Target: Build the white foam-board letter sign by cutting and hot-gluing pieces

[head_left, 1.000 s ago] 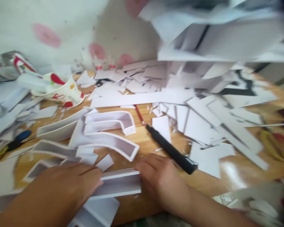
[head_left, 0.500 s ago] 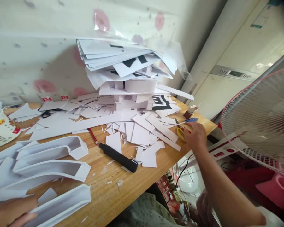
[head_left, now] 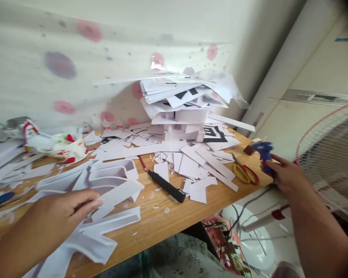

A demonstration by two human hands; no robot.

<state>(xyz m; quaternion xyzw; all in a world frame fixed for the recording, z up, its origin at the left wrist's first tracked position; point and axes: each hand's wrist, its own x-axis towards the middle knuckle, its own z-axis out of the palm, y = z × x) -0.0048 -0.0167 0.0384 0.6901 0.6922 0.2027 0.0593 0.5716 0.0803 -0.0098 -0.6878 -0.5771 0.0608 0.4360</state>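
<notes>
My right hand (head_left: pixel 284 173) is wrapped round the handle of a blue glue gun (head_left: pixel 265 152) at the table's right edge. Close by lie scissors (head_left: pixel 245 173) with one yellow and one red handle, blades apart. On the left, my left hand (head_left: pixel 72 208) pinches a flat white board piece (head_left: pixel 120 195), tilted above several hollow, walled white board shapes (head_left: pixel 121 218). Its fingers cover the near end of that piece. A black-handled tool (head_left: pixel 166 186) with a red shaft lies between the two hands.
White offcuts (head_left: pixel 185 164) cover the table's middle. Behind them rises a stack of printed sheets (head_left: pixel 174 94) on white structures. A paper bowl (head_left: pixel 72 150) stands at left, a blue-handled tool (head_left: pixel 1 199) at far left. A fan (head_left: pixel 333 154) and a dangling cord (head_left: pixel 255 197) are at right.
My right hand has gone from over the scissors to the glue gun and lifted it. My left hand now holds up a white board piece. The view has swung left.
</notes>
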